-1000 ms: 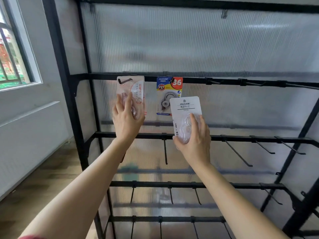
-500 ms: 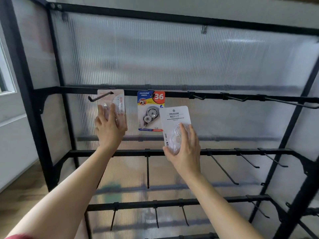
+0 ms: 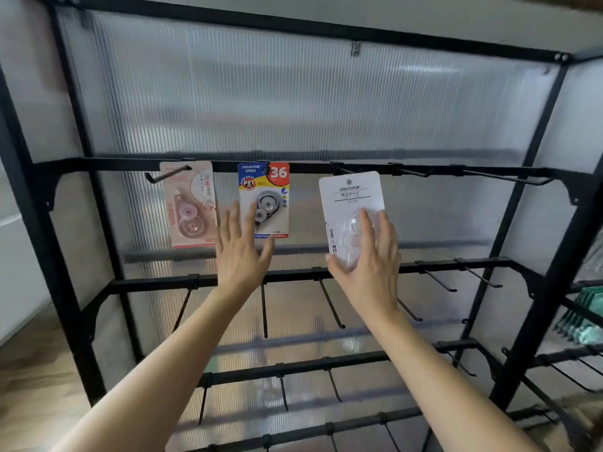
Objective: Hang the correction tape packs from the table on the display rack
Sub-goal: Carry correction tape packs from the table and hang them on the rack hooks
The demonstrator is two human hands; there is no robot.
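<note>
A black metal display rack [image 3: 98,164] with a ribbed translucent back stands ahead of both hands. The right hand [image 3: 368,265] grips a white-carded clear-blister correction tape pack [image 3: 350,197] by its lower half, the card's top up at the rail above the fingers. The left hand [image 3: 239,256] is spread wide, holding nothing; a blue-and-red carded pack [image 3: 264,197] hangs just above its fingertips, a pink carded pack [image 3: 191,203] up to its left

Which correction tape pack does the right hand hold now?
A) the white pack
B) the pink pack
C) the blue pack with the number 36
A: the right hand grips the white pack at its clear blister; the pink pack and the blue pack hang from the display rack.
</note>
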